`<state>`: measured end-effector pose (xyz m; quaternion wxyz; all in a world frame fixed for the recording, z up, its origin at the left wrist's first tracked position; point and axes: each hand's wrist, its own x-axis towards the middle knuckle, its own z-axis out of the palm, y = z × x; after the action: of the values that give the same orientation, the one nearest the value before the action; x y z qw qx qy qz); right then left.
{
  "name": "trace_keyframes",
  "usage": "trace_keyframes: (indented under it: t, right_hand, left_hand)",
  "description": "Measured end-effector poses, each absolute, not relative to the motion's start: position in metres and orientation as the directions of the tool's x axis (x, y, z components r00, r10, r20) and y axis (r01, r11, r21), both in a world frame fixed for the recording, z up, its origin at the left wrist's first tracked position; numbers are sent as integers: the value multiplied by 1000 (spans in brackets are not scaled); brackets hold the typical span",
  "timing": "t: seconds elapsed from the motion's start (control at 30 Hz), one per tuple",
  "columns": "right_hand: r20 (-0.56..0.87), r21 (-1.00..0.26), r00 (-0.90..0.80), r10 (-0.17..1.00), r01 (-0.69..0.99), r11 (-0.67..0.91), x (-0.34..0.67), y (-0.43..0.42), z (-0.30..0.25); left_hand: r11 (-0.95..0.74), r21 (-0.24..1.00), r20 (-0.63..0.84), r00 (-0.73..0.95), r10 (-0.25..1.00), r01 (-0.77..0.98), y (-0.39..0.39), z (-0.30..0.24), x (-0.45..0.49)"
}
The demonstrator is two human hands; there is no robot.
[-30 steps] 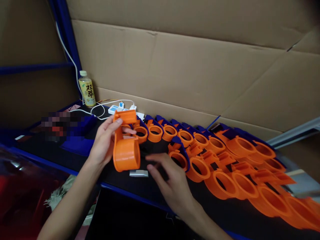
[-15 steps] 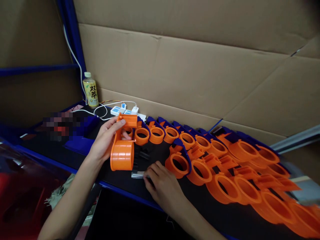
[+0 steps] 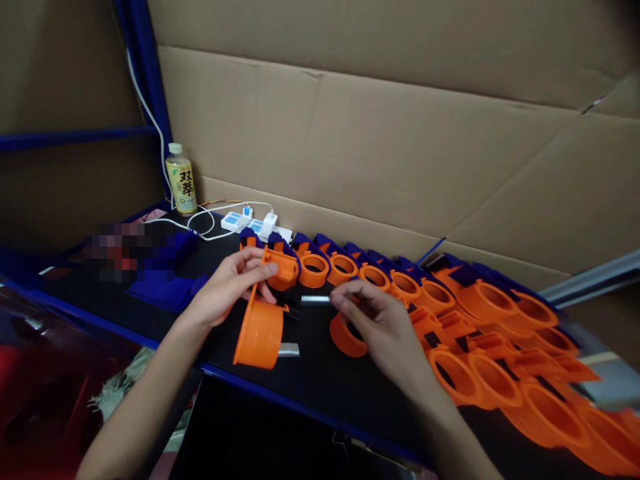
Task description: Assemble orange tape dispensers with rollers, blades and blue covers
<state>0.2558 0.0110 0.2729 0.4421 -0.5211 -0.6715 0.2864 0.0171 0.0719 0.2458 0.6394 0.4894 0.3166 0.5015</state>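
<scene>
My left hand (image 3: 227, 290) grips an orange plastic part (image 3: 263, 317), a wide ring with a flat arm, tilted above the black table (image 3: 320, 380). My right hand (image 3: 380, 320) is raised just right of it, its fingers pinched on a small silver metal strip (image 3: 315, 299) that points toward the part. A second silver strip (image 3: 289, 349) lies on the table below the orange part.
Two rows of several orange ring parts with blue pieces (image 3: 450, 313) run along the table to the right. A drink bottle (image 3: 181, 180), a white power strip (image 3: 250, 223) with cables and blue pieces (image 3: 160, 287) sit at the back left. Cardboard walls stand behind.
My right hand has lifted off the table with a silver strip and moved up and right. My left hand has tilted the orange part and lowered it slightly.
</scene>
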Motion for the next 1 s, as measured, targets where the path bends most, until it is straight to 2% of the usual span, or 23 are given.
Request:
trace_keyframes:
  t: [0.1, 0.2, 0.43, 0.6, 0.77, 0.9, 1.0]
  right_hand:
    - [337, -886, 48, 940, 355, 299, 250, 20, 279]
    - [375, -878, 112, 920, 361, 314, 245, 27, 274]
    - [446, -833, 95, 890, 410, 373, 238, 31, 258]
    - [502, -802, 138, 854, 445, 399, 241, 34, 254]
    - [490, -811, 132, 861, 432, 395, 243, 35, 255]
    - [536, -811, 223, 814, 405, 423, 244, 30, 264]
    - [540, -800, 172, 824, 409, 439, 244, 28, 264]
  left_hand:
    - [54, 953, 70, 394, 916, -297, 64, 244, 28]
    - [94, 945, 61, 455, 888, -312, 58, 244, 37]
    - [107, 925, 107, 518, 849, -365, 55, 244, 45]
    - [96, 936, 96, 508, 856, -339, 56, 245, 41]
    - [95, 946, 89, 533, 841, -309, 55, 246, 39]
    - [93, 941, 92, 510, 855, -326, 56, 245, 39]
    - [88, 943, 86, 492, 866, -320, 57, 244, 38]
